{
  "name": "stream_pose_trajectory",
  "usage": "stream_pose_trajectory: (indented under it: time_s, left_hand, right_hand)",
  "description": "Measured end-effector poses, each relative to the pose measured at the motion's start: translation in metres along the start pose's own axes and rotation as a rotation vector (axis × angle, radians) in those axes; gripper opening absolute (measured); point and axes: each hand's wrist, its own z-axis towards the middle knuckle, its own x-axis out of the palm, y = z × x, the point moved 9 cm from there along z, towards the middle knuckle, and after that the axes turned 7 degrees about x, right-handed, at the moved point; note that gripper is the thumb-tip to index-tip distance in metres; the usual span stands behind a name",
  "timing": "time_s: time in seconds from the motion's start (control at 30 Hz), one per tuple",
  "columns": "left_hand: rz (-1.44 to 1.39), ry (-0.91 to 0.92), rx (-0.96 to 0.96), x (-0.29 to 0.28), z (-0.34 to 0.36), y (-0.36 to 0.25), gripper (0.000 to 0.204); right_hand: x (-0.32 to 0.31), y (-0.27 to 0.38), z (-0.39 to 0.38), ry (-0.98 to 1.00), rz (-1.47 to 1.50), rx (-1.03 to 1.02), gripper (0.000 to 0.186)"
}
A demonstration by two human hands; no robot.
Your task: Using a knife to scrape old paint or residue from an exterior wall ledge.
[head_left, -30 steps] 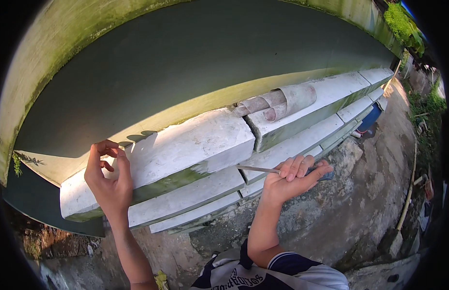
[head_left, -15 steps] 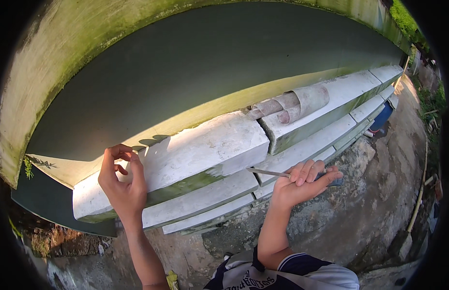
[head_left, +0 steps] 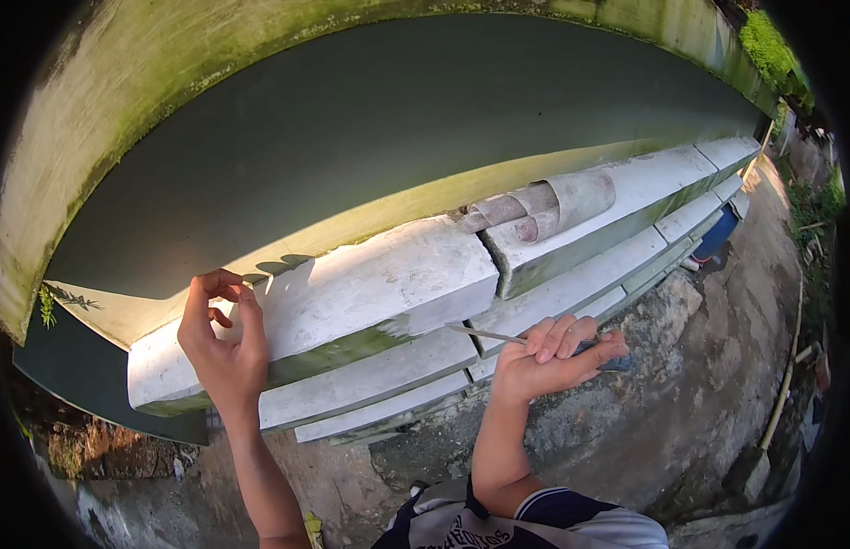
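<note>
My left hand point(head_left: 225, 343) is raised over the left end of a long whitish slab point(head_left: 379, 284), thumb and fingers bent toward each other in a pinch. Whatever lies between those fingertips, if anything, is too small to make out. In my right hand point(head_left: 558, 357) is a thin-bladed tool point(head_left: 484, 335) with a dark bluish handle, gripped in wrapped fingers. Its narrow metal blade points left, by the slab's front edge near the joint between two slabs. From this angle the exact kind of tool is unclear, and I cannot tell whether the blade touches the slab.
A curled grey-brown sheet point(head_left: 581, 203) lies on the right-hand slab point(head_left: 658, 178). More white slabs point(head_left: 379, 375) are stacked below, above rough ground point(head_left: 663, 412). Behind stands a dark grey-green wall point(head_left: 398, 110) with a mossy rim. A blue container point(head_left: 716, 236) sits at the far right.
The whole view has shifted slightly, so slabs and hands appear a little farther left. Both hands keep much the same pose, and the tool stays in my right hand.
</note>
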Motion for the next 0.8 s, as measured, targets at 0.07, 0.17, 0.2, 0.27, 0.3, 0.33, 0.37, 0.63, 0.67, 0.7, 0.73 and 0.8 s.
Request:
stream_pose_trajectory:
  time_s: [0.07,0.17,0.2,0.27,0.3,0.33,0.37,0.63,0.67,0.7,0.73,0.8]
  left_hand:
    - [0.008,-0.011,0.002,0.000,0.000,-0.001,0.011]
    - [0.019,-0.019,0.013,-0.003,0.001,0.000,0.016]
    - [0.005,0.003,0.005,-0.002,0.000,0.002,0.017]
    - [-0.009,0.023,-0.004,0.001,-0.002,0.002,0.018]
    - [-0.008,0.027,-0.005,0.000,-0.002,0.002,0.020]
    - [-0.008,0.032,-0.006,0.000,-0.002,0.003,0.021]
    - [-0.004,0.029,-0.007,0.000,-0.003,0.002,0.021]
    - [-0.003,-0.019,-0.028,-0.002,-0.001,0.003,0.024]
    - [0.000,-0.021,-0.028,-0.003,0.000,0.004,0.024]
    - [0.003,-0.026,-0.025,-0.002,0.000,0.002,0.024]
    - [0.007,-0.028,-0.020,-0.002,0.000,0.001,0.024]
    - [0.005,-0.028,-0.022,-0.002,-0.001,0.002,0.024]
  right_hand:
    - [-0.005,-0.001,0.001,-0.056,0.014,0.022,0.034]
    - [-0.001,0.002,0.003,0.055,0.017,-0.009,0.033]
    - [-0.002,-0.005,0.002,0.003,0.026,0.013,0.033]
    - [0.000,-0.005,0.000,-0.052,0.009,0.045,0.032]
    - [-0.003,-0.005,0.000,-0.050,0.011,0.049,0.032]
    - [-0.005,0.000,0.003,0.003,-0.009,0.018,0.033]
    - [-0.005,0.006,0.006,0.057,-0.030,-0.015,0.033]
    - [-0.009,-0.001,0.010,0.021,0.003,0.047,0.034]
    - [-0.008,-0.005,0.005,0.023,0.004,0.050,0.034]
    - [-0.004,-0.013,-0.001,0.027,-0.026,0.088,0.033]
    - [-0.001,-0.022,-0.010,0.028,-0.056,0.126,0.033]
    - [0.007,-0.030,-0.027,0.056,-0.109,0.152,0.034]
